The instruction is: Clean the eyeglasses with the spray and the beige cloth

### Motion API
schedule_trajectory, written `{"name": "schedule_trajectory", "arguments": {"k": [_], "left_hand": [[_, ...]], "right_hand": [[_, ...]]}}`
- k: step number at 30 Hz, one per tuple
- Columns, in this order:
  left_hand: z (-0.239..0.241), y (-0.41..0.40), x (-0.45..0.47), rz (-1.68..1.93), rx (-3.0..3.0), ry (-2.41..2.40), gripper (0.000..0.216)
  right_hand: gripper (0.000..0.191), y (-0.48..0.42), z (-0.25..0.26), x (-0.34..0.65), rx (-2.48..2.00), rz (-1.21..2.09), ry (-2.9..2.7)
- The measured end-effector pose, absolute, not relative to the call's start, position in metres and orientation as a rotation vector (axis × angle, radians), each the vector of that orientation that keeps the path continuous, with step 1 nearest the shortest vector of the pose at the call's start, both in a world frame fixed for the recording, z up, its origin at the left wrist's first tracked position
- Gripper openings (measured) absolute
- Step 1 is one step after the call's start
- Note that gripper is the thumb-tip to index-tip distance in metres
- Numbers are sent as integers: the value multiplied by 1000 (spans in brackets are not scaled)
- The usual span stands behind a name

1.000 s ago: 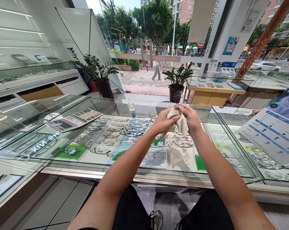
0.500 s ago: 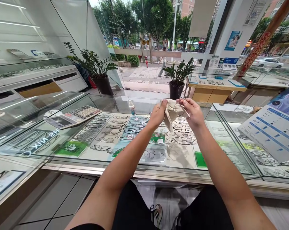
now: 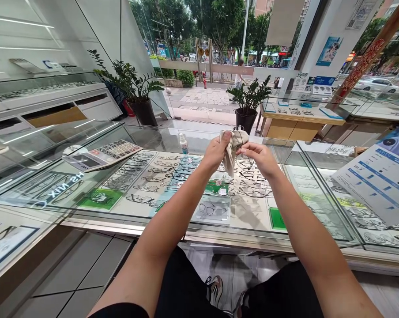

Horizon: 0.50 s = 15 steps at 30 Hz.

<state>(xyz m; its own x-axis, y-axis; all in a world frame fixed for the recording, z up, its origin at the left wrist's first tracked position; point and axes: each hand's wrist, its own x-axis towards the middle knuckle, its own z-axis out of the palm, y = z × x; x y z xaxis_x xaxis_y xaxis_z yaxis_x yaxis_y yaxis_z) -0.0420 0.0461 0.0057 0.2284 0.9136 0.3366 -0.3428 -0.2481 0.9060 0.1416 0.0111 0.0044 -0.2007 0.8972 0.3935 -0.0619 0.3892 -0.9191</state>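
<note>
My left hand (image 3: 215, 153) is closed on a pale beige cloth (image 3: 230, 155), thumb on top, with the cloth's loose end hanging down. Part of the cloth is folded over a pair of thin-rimmed eyeglasses (image 3: 241, 138), which are mostly hidden by it. My right hand (image 3: 259, 158) pinches the glasses from the right side, its fingertips close against the cloth. Both hands are held above a glass display case (image 3: 173, 224) in which rows of eyeglass frames (image 3: 255, 179) lie.
On the glass top stand a small white spray bottle (image 3: 183, 144) and, to the left, a large calculator (image 3: 103, 155). A blue and white printed board (image 3: 378, 176) rises at the right. Potted plants (image 3: 246, 104) stand beyond the case, before glass doors.
My right hand has moved left and slightly down, bringing the glasses into the cloth. The cloth now covers more of them. The view has shifted slightly.
</note>
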Motion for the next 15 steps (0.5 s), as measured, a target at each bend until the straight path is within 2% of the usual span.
{"name": "schedule_trajectory", "arguments": {"k": [7, 15], "left_hand": [[13, 40, -49, 1188, 1349, 445, 64], [9, 35, -37, 1356, 1355, 533, 66]], "right_hand": [[30, 12, 7, 145, -716, 1197, -1401], [35, 12, -3, 133, -709, 1253, -1437]]}}
